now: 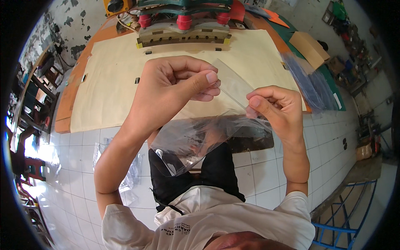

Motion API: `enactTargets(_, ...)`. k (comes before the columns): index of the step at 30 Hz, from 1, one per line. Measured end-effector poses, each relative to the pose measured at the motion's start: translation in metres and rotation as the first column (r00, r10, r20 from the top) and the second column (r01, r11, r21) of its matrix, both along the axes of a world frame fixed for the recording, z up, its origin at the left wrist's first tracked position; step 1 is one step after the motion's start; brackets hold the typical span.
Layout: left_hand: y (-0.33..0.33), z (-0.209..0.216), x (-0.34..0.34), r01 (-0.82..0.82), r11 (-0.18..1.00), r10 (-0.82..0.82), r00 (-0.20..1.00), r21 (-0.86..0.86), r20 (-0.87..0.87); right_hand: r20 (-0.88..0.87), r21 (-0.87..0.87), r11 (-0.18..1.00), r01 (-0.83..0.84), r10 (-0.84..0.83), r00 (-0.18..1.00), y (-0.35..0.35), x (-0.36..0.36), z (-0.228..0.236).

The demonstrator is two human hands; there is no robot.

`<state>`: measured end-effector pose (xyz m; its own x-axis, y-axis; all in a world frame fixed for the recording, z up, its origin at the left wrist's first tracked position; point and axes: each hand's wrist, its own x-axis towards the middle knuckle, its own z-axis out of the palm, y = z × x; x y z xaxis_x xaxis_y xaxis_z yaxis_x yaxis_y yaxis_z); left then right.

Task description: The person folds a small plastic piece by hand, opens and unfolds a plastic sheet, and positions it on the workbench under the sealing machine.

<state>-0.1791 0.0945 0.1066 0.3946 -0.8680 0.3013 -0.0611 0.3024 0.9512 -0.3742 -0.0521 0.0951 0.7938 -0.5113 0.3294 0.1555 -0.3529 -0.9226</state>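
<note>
Between my hands, above the near part of the table, is a flat, clear plastic piece (234,81) with straight edges, held at a slant. My left hand (179,81) is closed, thumb against fingers, at its left edge. My right hand (277,107) pinches its lower right end. Below them, over my lap, a crumpled sheet of clear plastic film (187,141) hangs or lies. I cannot tell whether the film joins the piece in my hands. The fingertips partly hide the piece's ends.
A cream sheet (112,83) covers the wooden table (64,112). At the back stands a green metal press (183,29) with red posts. To the right lie a stack of clear plastic film (310,83) and a cardboard box (309,48). More film (131,173) is on the tiled floor.
</note>
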Motion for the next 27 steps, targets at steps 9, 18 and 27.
enactTargets(9, -0.0012, -0.0017, 0.0017, 0.008, 1.0, -0.008, 1.0, 0.0, 0.002, -0.01, 0.003, 1.0, 0.015, -0.015, 1.0, 0.001, 0.0, -0.0001)
enactTargets(18, -0.0029, -0.0046, 0.0022, 0.004, 1.0, -0.004, 1.0, 0.005, 0.008, -0.026, 0.006, 1.0, 0.013, -0.013, 1.0, 0.0005, -0.0002, 0.0005)
enactTargets(27, -0.0014, -0.003, 0.002, 0.015, 1.0, -0.016, 1.0, 0.011, 0.013, -0.02, 0.051, 0.999, -0.004, 0.005, 1.0, -0.0003, 0.0004, 0.0012)
